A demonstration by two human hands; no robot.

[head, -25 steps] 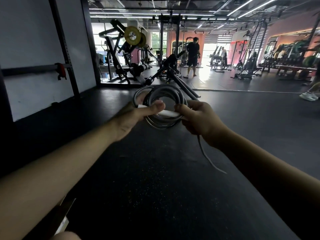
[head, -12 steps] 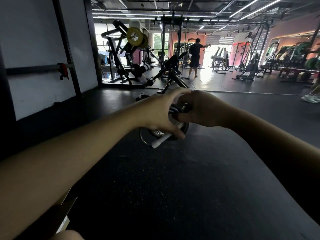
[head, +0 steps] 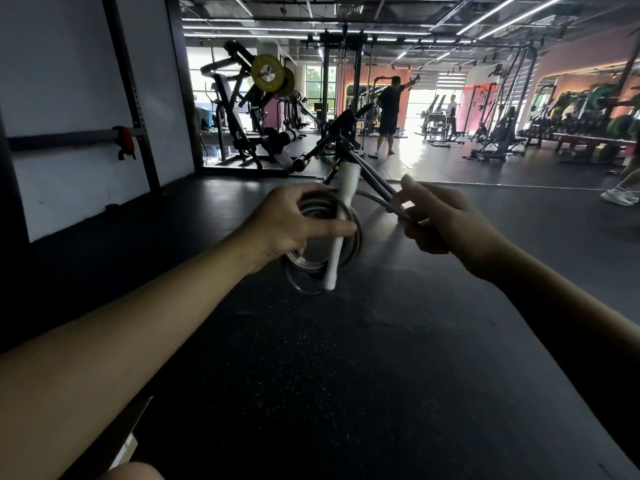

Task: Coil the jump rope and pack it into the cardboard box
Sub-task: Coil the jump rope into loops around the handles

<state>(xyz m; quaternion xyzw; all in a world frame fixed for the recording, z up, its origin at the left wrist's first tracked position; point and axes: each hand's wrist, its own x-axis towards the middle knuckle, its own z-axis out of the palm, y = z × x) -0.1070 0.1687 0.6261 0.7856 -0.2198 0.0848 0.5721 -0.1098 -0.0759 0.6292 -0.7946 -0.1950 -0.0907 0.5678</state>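
Observation:
The jump rope (head: 313,263) is a grey cord wound into a round coil of several loops, held in the air over the black gym floor. My left hand (head: 289,225) grips the coil at its top left, fingers closed around the loops. A white handle (head: 337,233) runs nearly upright across the coil's right side. My right hand (head: 441,221) is to the right of the coil and pinches the free end of the cord (head: 375,199), which arcs back to the coil. A corner of the cardboard box (head: 126,434) shows at the bottom left, under my left forearm.
Black rubber floor (head: 329,375) spreads below my arms. A white wall with a rack upright and a bar (head: 104,136) is on the left. Weight machines (head: 263,109) stand behind the coil. A person (head: 389,112) exercises far back; someone's shoe (head: 620,197) is at the right edge.
My hands have drawn apart. The right hand moved right, pulling the free cord end out from the coil. The white handle turned from slanted to nearly upright, and the coil shows again.

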